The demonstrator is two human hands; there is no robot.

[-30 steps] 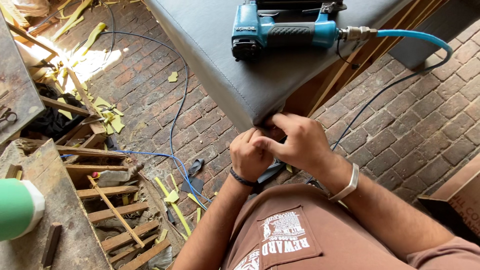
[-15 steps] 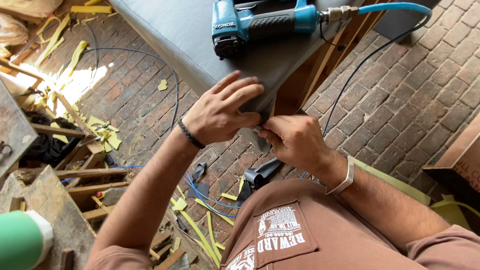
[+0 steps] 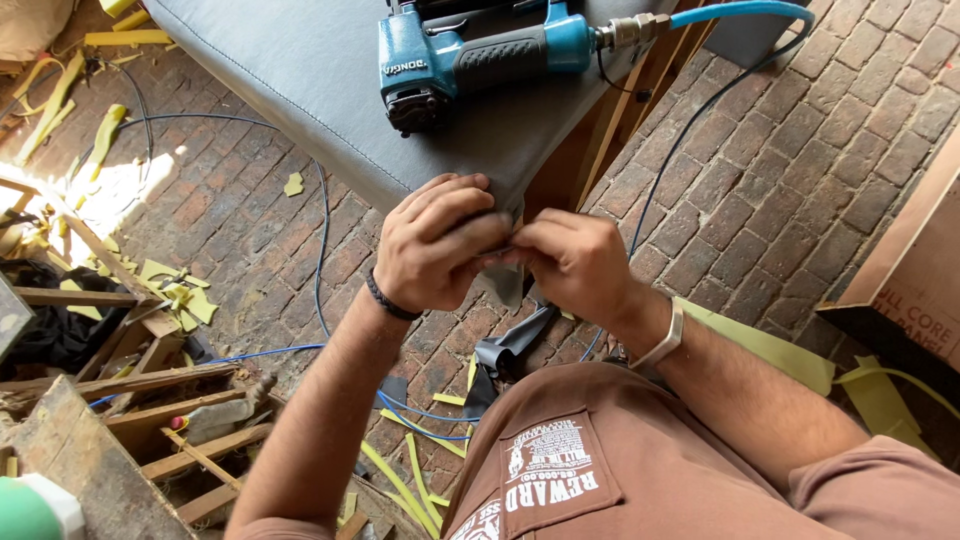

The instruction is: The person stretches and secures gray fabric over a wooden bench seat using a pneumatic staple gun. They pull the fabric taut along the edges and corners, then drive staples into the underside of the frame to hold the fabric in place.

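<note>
Head camera looks down at two hands pressed close together at the corner of a grey padded seat (image 3: 300, 90). The left hand (image 3: 435, 245) is curled, with its fingers laid flat on the seat's corner. The right hand (image 3: 575, 262) is closed tight and pinches a fold of the grey cover (image 3: 508, 282) that hangs down from that corner. The two hands touch each other, and they hide most of the fold, so I cannot tell how the cloth is tucked under them.

Just above the hands, a blue air stapler (image 3: 480, 60) lies on the seat. A blue hose (image 3: 745, 12) runs from its back end, off to the upper right of the hands. A thin blue cord (image 3: 320, 260) trails down the brick floor (image 3: 800, 170) left of the left hand.

Right below the hands, a dark strip of cut cloth (image 3: 505, 350) lies on the floor. Yellow foam scraps (image 3: 175, 290) lie far left of the hands and also below them. Wooden frame pieces (image 3: 150, 400) sit down by the left arm. A cardboard box (image 3: 910, 280) stands well off to the right of the right hand.
</note>
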